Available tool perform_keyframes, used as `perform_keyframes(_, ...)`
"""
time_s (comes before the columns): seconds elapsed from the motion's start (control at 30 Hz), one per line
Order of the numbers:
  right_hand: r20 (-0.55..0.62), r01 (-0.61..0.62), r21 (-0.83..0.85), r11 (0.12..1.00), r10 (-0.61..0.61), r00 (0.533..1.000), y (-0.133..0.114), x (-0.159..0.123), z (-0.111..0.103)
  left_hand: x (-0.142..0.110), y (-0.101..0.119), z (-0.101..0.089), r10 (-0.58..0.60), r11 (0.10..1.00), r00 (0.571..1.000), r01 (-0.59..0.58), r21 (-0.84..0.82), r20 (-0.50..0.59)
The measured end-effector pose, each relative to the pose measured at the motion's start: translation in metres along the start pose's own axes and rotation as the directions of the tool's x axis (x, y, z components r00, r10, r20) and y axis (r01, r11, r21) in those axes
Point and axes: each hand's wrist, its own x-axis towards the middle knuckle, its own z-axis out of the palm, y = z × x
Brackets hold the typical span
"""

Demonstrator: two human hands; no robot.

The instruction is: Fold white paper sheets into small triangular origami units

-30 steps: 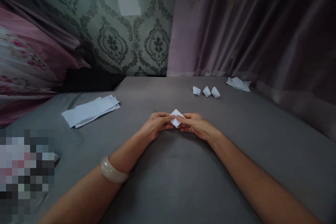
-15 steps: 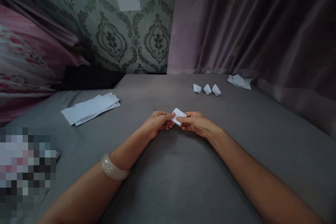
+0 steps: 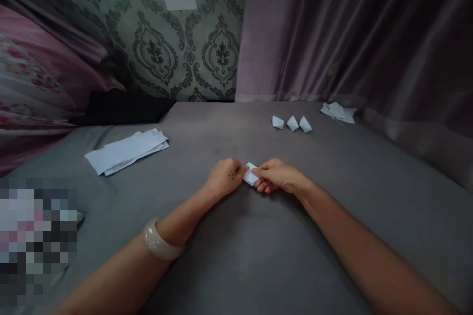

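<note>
Between my two hands, over the middle of the grey cloth, is a small folded piece of white paper, roughly diamond-shaped. My left hand is closed, its thumb and fingers pinching the paper's left corner; the back of this hand faces up and hides most of its fingers. My right hand pinches the right side, thumb on top and the other fingers curled beneath. Farther back stand three folded white paper shapes in a short row.
A stack of white paper strips lies on the grey cloth to the left. More white paper pieces rest at the back right, near the purple curtain. Black fabric covers the back left corner. A blurred patch hides the lower left.
My left hand has rolled over so its back now faces up. The folded paper has turned and dipped slightly between my hands. The view has tilted down a little.
</note>
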Motion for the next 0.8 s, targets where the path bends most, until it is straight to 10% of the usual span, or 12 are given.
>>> perform_keyframes(0.13, -0.13, 0.003, -0.412, 0.911, -0.063, 0.989, 0.0, -0.003, -0.001, -0.003, -0.004, 0.003, 0.003, 0.99, 0.999, 0.004, 0.139, -0.045)
perform_keyframes(0.27, -0.245, 0.131, -0.737, 0.663, -0.442, 0.863, 0.007, -0.004, -0.006, -0.002, -0.008, 0.007, 0.199, 0.968, 0.976, -0.181, 0.172, -0.089)
perform_keyframes(0.47, 0.094, 0.59, -0.72, 0.366, -0.791, 0.605, 0.021, 0.003, -0.003, 0.002, -0.011, 0.007, 0.523, 0.844, 0.852, -0.52, 0.132, 0.013)
perform_keyframes(0.8, 0.165, 0.698, -0.646, 0.307, -0.837, 0.521, 0.037, 0.001, -0.008, -0.01, -0.024, -0.012, 0.616, 0.769, 0.779, -0.627, 0.124, 0.118)
